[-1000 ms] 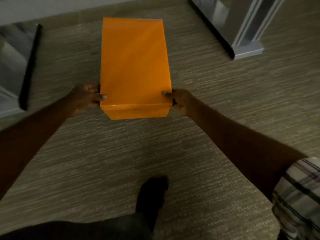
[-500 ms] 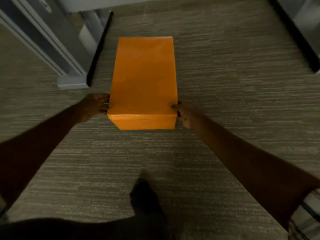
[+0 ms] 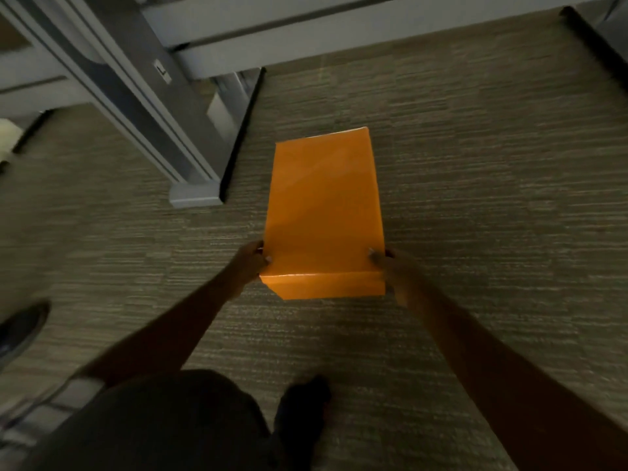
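Observation:
An orange rectangular box (image 3: 324, 212) is held out in front of me above the carpet, its long side pointing away. My left hand (image 3: 249, 261) grips its near left edge, thumb on top. My right hand (image 3: 390, 268) grips the near right edge the same way. The fingers under the box are hidden. Both arms stretch forward from the bottom of the view.
A grey door frame post (image 3: 195, 195) stands on the striped carpet (image 3: 492, 198) just left of the box, with a grey wall base (image 3: 306, 45) behind. My dark foot (image 3: 302, 409) is below the box. A shoe (image 3: 20, 331) shows at the left edge.
The view has turned: the grey post now stands at the upper left, nearer the box. The box sits lower and further right in view. Both hands keep the same grip.

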The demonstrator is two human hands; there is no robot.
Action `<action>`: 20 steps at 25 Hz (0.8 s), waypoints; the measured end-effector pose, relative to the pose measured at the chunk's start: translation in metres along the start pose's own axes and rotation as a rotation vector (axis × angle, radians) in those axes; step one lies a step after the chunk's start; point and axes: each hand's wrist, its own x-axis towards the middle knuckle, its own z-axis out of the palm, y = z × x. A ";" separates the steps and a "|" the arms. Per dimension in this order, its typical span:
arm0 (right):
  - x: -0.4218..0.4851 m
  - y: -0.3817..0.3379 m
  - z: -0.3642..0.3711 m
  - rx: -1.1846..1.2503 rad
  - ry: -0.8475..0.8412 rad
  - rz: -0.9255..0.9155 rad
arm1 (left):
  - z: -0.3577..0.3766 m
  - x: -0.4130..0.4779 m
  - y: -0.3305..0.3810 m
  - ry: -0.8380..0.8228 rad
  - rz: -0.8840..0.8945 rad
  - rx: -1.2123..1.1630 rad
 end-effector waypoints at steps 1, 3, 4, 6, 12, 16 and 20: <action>-0.001 0.001 -0.001 0.045 -0.043 0.046 | -0.002 0.001 -0.004 -0.015 0.015 0.021; -0.001 0.000 -0.004 0.100 -0.100 0.084 | -0.003 0.003 -0.008 -0.038 0.028 0.001; -0.001 -0.002 -0.005 0.099 -0.120 0.084 | -0.003 0.003 -0.007 -0.057 0.022 -0.041; 0.002 -0.004 -0.004 0.079 -0.147 0.101 | 0.001 0.001 -0.007 -0.063 -0.014 -0.126; 0.022 0.001 0.003 0.171 -0.026 0.128 | -0.004 0.010 -0.022 -0.091 0.008 -0.214; 0.047 -0.007 0.034 0.169 0.026 0.140 | -0.040 0.019 -0.028 -0.117 0.031 -0.214; 0.069 -0.021 0.082 0.196 0.002 0.024 | -0.096 0.035 -0.028 -0.087 0.093 -0.178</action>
